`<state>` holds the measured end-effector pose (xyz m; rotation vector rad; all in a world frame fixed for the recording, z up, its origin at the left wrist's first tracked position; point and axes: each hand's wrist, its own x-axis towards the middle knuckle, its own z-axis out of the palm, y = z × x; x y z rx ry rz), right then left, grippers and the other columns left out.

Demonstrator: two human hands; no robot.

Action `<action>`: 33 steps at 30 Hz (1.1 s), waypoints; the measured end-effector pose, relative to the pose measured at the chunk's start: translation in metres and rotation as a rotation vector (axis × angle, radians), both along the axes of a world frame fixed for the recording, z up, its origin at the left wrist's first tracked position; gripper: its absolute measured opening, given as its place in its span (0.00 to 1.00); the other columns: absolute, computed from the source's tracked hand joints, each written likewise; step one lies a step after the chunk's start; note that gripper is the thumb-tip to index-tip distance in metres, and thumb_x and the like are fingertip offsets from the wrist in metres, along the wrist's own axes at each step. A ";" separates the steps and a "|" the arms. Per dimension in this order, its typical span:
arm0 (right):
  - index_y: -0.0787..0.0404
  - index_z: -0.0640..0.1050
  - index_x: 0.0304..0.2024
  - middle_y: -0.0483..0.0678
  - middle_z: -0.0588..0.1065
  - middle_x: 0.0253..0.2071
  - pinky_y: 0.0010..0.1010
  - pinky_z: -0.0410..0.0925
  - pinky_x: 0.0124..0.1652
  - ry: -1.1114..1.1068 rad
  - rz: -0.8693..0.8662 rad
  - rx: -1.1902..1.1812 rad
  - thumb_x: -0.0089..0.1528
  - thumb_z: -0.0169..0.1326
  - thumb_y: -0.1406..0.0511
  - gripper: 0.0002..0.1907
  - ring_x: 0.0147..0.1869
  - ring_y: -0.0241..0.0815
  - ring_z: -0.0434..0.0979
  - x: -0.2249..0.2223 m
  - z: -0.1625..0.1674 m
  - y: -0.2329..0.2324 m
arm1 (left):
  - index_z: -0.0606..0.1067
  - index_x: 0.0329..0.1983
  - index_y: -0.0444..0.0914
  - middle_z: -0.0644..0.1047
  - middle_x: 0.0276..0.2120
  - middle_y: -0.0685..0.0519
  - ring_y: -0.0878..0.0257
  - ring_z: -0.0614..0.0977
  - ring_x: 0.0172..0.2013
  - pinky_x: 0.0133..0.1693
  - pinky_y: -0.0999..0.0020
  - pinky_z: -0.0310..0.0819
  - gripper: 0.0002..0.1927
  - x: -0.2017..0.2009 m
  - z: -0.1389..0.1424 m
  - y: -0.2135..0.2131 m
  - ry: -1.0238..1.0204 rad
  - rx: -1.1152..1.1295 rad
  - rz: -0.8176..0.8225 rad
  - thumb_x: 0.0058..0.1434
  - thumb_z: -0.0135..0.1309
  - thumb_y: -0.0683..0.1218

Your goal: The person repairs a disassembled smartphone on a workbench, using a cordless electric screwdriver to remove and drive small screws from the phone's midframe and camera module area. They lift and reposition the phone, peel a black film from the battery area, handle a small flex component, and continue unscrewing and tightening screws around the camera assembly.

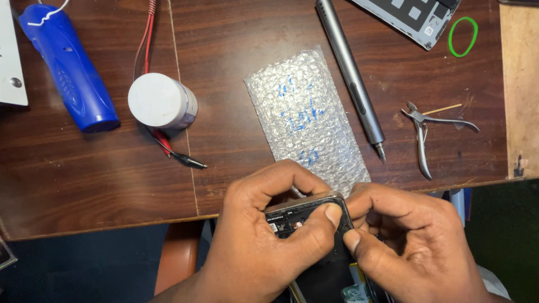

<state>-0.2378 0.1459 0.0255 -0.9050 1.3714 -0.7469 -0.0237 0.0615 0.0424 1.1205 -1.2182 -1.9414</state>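
An opened black phone (306,220) with its back cover off sits between both hands at the near table edge. My left hand (264,235) wraps around its upper left side, thumb pressed on the top right corner. My right hand (410,247) grips its right edge, with the thumb tip on the phone's inner face. Much of the phone is hidden under the fingers.
On the brown wooden table (236,67) lie a bubble-wrap pouch (306,118), a grey electric screwdriver (351,73), metal nippers (426,132), a green rubber band (463,36), a grey device panel (415,14), a white round container (161,101), red and black probe leads (168,143) and a blue tool (70,67).
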 end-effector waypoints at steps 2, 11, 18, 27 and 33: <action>0.68 0.78 0.44 0.44 0.71 0.31 0.23 0.65 0.29 0.030 0.008 0.000 0.62 0.60 0.78 0.08 0.33 0.29 0.66 0.001 0.001 -0.001 | 0.78 0.36 0.35 0.79 0.29 0.57 0.76 0.77 0.29 0.31 0.77 0.73 0.08 0.001 0.001 -0.002 0.003 -0.015 -0.027 0.58 0.62 0.43; 0.71 0.78 0.49 0.45 0.75 0.32 0.23 0.71 0.33 -0.073 0.006 0.046 0.58 0.58 0.76 0.16 0.35 0.29 0.73 -0.001 -0.002 0.000 | 0.80 0.39 0.33 0.79 0.29 0.57 0.75 0.78 0.29 0.31 0.78 0.73 0.08 0.002 0.000 -0.008 0.057 0.141 -0.058 0.59 0.61 0.41; 0.69 0.77 0.46 0.46 0.73 0.30 0.25 0.66 0.31 -0.033 0.027 0.048 0.61 0.59 0.76 0.11 0.33 0.31 0.68 -0.006 -0.001 0.003 | 0.79 0.41 0.32 0.80 0.30 0.58 0.75 0.78 0.31 0.33 0.77 0.74 0.09 0.003 -0.001 -0.010 0.121 0.197 -0.120 0.60 0.60 0.42; 0.65 0.82 0.29 0.43 0.75 0.25 0.23 0.67 0.29 0.099 0.192 -0.158 0.58 0.57 0.72 0.04 0.31 0.28 0.69 -0.011 0.011 -0.024 | 0.77 0.41 0.35 0.78 0.29 0.59 0.76 0.77 0.30 0.32 0.78 0.72 0.10 -0.002 0.004 -0.012 0.033 -0.012 -0.188 0.57 0.60 0.43; 0.66 0.78 0.25 0.42 0.70 0.25 0.26 0.62 0.27 -0.104 0.081 -0.063 0.57 0.54 0.74 0.06 0.30 0.29 0.63 -0.012 0.009 -0.015 | 0.75 0.36 0.35 0.75 0.23 0.58 0.75 0.75 0.24 0.26 0.76 0.67 0.08 -0.006 0.013 -0.010 -0.003 0.008 -0.200 0.56 0.59 0.42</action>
